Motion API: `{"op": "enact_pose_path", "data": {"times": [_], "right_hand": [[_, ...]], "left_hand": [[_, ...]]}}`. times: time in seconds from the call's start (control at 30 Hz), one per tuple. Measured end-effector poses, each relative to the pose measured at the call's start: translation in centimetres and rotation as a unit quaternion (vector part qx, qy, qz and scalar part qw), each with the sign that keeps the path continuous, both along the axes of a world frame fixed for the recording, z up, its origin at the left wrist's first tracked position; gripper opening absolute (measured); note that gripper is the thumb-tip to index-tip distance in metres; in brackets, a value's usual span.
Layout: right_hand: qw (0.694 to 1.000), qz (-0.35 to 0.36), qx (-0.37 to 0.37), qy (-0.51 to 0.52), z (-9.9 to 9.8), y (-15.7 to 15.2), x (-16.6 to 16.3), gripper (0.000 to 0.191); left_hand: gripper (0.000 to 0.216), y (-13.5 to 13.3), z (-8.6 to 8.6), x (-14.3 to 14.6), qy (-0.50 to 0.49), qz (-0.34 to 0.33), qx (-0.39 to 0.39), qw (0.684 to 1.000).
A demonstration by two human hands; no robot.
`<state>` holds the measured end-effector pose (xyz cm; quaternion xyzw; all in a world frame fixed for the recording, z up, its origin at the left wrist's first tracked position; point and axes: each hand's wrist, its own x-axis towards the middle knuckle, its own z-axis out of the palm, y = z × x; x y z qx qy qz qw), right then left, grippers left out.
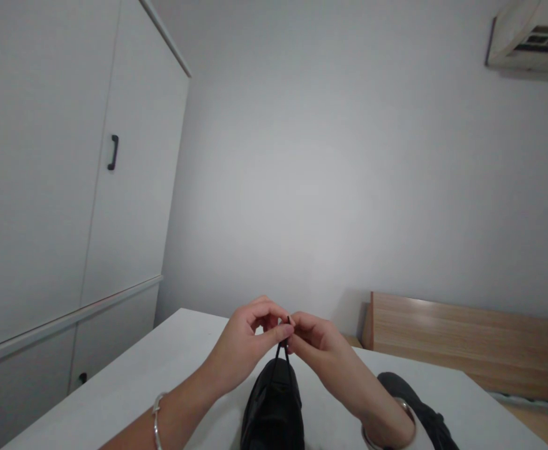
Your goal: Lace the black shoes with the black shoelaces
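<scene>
A black shoe [274, 406] stands on the white table [161, 375] at the bottom middle, toe toward me. Its thin black lace [283, 347] rises from the shoe to my fingertips. My left hand [248, 340] pinches the lace end between thumb and forefinger just above the shoe. My right hand [318, 344] meets it from the right, fingers curled and pinching the same lace. A second black shoe [418, 409] lies to the right, partly hidden behind my right wrist. I wear a silver bracelet on each wrist.
A tall white wardrobe [67, 187] with a black handle [113, 152] fills the left. A wooden bed headboard [465, 344] stands beyond the table at the right. An air conditioner [531, 37] hangs in the top right corner.
</scene>
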<state>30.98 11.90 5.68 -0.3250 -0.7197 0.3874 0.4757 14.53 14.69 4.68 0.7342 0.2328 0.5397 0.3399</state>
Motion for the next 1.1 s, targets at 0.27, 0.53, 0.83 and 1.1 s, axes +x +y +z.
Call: {"op": "enact_pose_path", "data": {"times": [0.27,0.53,0.83,1.1], "right_hand": [[0.985,-0.093,-0.032,0.144,-3.5,-0.9,0.9,0.038],[0.960,-0.155,-0.037,0.228,-10.7,-0.3,2.8,0.041],[0.985,-0.131,-0.041,0.100,-11.0,-0.9,5.4,0.038],[0.972,-0.175,0.058,-0.148,-10.9,-1.6,4.7,0.019]], "left_hand": [[0.031,-0.5,-1.5,-1.2,-0.150,-0.120,-0.152,0.969],[0.049,1.5,-8.1,-3.7,-0.148,-0.091,-0.273,0.946],[0.041,1.2,-9.2,-5.0,0.058,0.033,-0.091,0.994],[0.020,1.0,-11.1,-5.0,0.241,0.068,0.161,0.955]]}}
